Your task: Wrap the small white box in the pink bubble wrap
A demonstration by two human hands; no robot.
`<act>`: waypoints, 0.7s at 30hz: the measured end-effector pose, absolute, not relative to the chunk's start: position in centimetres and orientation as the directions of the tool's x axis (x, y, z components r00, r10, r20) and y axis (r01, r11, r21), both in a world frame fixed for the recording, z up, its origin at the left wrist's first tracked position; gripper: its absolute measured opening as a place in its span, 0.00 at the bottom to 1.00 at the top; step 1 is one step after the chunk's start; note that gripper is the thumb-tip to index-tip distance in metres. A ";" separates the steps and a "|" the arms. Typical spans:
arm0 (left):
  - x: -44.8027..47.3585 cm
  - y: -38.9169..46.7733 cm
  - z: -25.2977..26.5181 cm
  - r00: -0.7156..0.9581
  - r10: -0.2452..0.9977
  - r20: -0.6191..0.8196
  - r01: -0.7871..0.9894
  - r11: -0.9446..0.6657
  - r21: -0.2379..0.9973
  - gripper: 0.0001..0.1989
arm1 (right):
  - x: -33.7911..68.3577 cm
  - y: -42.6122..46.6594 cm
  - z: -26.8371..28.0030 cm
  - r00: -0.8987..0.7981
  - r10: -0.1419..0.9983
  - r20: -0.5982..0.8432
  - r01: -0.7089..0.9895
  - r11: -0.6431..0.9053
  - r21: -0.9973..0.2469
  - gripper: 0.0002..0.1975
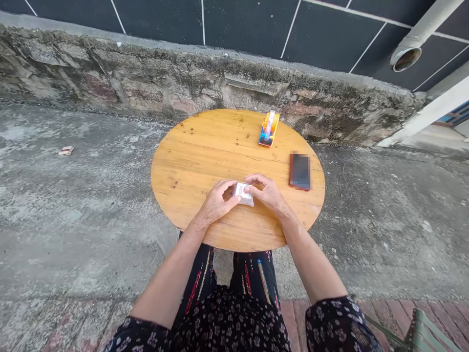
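Note:
A small white box in clear plastic wrap [244, 194] is between my two hands, over the near middle of the round wooden table [190, 166]. My left hand [219, 201] grips its left side, with the thumb along the near edge. From the right, my right hand [266, 193] holds it too, its thumb lying on top and its fingers curled at the far edge. Print on the box is too small to read. Whether the box rests on the wood or is slightly raised, I cannot tell.
A yellow and blue tape dispenser [269, 129] stands near the table's far edge. Close to the right edge lies a dark phone in a red-brown case [300, 171]. A stone wall base [164, 83] runs behind the table. A small crumpled pack [66, 150] lies on the concrete.

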State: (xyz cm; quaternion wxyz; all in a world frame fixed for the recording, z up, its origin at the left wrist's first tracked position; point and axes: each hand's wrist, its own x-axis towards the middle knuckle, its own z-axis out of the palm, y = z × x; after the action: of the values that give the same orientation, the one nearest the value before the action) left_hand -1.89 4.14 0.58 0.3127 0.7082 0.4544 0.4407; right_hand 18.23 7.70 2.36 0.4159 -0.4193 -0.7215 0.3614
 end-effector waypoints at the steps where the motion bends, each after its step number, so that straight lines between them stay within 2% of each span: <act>1: -1.9 4.2 0.5 0.199 0.919 0.341 0.364 -0.392 0.845 0.20 | 18.1 7.8 2.4 -0.306 0.900 0.309 0.305 0.400 -0.864 0.12; 5: -1.9 4.2 0.4 0.192 0.919 0.345 0.347 -0.393 0.852 0.18 | 17.6 8.5 2.5 -0.302 0.895 0.327 0.321 0.419 -0.850 0.08; 21: -1.9 4.1 0.7 0.204 0.911 0.357 0.377 -0.410 0.831 0.23 | 16.8 9.7 3.2 -0.200 0.950 0.238 0.323 0.294 -0.900 0.09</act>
State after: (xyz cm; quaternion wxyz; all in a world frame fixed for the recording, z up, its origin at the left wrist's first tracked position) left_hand -1.94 4.13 0.71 0.3029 0.7143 0.4509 0.4413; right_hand 16.77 9.65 3.20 0.4267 -0.4668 -0.6817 0.3678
